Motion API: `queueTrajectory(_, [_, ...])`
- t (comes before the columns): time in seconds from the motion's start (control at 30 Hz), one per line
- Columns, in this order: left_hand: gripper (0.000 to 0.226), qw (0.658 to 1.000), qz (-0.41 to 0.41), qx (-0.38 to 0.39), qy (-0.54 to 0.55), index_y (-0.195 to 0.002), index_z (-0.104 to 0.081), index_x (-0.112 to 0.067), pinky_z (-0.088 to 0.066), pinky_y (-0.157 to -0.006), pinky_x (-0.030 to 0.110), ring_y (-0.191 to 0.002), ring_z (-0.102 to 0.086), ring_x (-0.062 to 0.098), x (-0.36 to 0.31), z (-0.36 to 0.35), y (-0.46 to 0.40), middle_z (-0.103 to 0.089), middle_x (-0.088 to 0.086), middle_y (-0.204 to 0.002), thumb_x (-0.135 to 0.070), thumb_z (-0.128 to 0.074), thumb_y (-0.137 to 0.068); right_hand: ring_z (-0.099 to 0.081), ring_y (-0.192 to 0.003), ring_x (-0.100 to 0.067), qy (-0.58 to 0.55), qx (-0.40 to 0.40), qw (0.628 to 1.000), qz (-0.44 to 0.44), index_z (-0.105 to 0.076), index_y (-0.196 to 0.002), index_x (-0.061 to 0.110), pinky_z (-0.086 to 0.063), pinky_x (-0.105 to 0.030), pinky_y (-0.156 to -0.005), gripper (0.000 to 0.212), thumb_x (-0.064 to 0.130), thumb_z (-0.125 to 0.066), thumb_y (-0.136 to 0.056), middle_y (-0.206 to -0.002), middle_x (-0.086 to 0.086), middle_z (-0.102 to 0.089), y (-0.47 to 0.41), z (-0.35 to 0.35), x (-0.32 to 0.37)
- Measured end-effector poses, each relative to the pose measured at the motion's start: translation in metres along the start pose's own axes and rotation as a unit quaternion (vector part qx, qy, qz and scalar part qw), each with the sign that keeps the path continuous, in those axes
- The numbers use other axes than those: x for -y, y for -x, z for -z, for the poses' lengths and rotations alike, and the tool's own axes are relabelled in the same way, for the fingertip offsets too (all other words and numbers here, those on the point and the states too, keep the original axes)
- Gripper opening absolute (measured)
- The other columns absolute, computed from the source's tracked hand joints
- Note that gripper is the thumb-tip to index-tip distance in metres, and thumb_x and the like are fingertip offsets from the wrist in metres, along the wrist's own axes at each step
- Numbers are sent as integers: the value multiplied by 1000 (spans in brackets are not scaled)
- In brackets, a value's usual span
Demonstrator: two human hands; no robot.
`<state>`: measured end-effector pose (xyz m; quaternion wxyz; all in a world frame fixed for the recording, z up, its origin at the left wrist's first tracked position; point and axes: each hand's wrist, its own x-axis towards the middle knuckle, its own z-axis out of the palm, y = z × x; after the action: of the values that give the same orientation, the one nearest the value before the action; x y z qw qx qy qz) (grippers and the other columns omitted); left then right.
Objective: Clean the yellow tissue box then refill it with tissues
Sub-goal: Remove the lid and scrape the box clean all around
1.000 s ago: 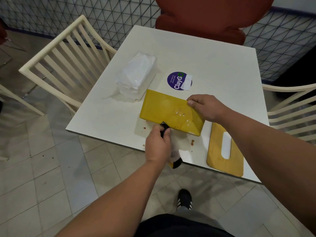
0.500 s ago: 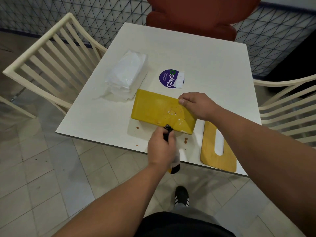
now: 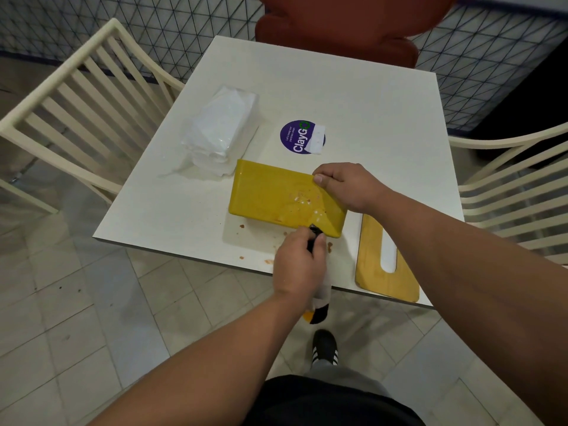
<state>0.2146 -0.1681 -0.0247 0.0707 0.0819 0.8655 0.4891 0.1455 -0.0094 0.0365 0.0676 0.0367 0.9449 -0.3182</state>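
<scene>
Left hand [image 3: 299, 261] at the near bench [image 3: 172, 216] edge, grip wrapped tight round a spray bottle [image 3: 319, 305], black nozzle touching the yellow tissue box [image 3: 276, 192]. Box lying flat, wet & speckled on top, reddish crumbs just beside it. Right hand [image 3: 347, 186] pinching its far-right corner. Wooden lid w/ slot [image 3: 368, 265] right of it, hanging slightly over the edge. Further back: tissue pack [image 3: 221, 130] in clear wrap, purple sticker [image 3: 302, 137], then plenty of bare bench.

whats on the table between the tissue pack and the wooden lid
In the head view, the yellow tissue box lies between the tissue pack and the wooden lid, with the right hand on it.
</scene>
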Motion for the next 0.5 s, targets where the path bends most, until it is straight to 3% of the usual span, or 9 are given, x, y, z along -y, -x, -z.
queueTrajectory(0.13, [24,1000,5,22,-20,-85,-59,-16,-46,-61,31,-72,-57,15,-7,-1,1,-63,-2,-78,-38,-54,-94,-54,-99,-16,0,3,1000,0,-65,-112,17,-38,-27,-80,28,29,-43,-101,-105,2,-63,0,0,-1])
queueTrajectory(0.33, [17,991,92,-93,21,-87,-60,-20,-37,-61,21,-73,-57,11,17,42,-14,-60,-9,-76,-36,-59,-92,-53,-106,-19,6,9,1000,-3,-64,-117,17,-40,-29,-86,30,31,-41,-102,-117,-2,-63,0,-1,-1])
queueTrajectory(0.43, [17,984,101,-138,49,-99,-61,-20,-35,-60,7,-77,-56,6,21,57,-22,-60,-11,-82,-35,-62,-91,-51,-102,-15,3,8,1000,-2,-63,-117,18,-38,-28,-84,30,31,-41,-102,-117,-1,-63,1,-1,-1])
queueTrajectory(0.5, [17,982,98,-151,48,-98,-62,-18,-38,-64,11,-81,-59,10,22,58,-27,-62,-8,-84,-34,-62,-90,-52,-103,-16,1,7,1000,-2,-63,-118,17,-39,-29,-86,30,31,-42,-102,-117,-1,-63,0,-1,-1])
